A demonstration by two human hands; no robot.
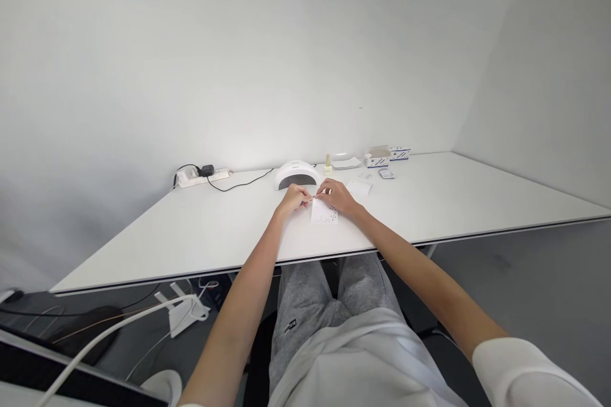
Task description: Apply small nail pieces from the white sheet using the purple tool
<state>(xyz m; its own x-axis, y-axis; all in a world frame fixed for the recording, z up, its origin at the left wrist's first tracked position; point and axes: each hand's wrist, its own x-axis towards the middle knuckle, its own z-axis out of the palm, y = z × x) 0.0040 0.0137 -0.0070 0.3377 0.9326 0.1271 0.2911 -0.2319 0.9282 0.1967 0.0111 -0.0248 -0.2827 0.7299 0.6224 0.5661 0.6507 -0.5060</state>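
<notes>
My left hand [295,199] and my right hand [334,193] meet over the middle of the white table [229,229], fingertips almost touching. Both are closed in a pinch; whatever lies between the fingers is too small to make out. Just below the fingertips lies a white sheet [324,212] scattered with small dark dots, its upper edge partly covered by my right hand. A white dome-shaped nail lamp [296,169] with a dark opening stands right behind my hands. To its right is a small bottle of nail polish [328,165] with a gold-coloured cap.
Another white sheet [359,187] lies right of my right hand, near a small flat packet [386,174]. Farther back are a stack of white sheets [347,163] and an opened box [377,157]. A power strip [203,177] with a black adapter [206,170] sits at the back left.
</notes>
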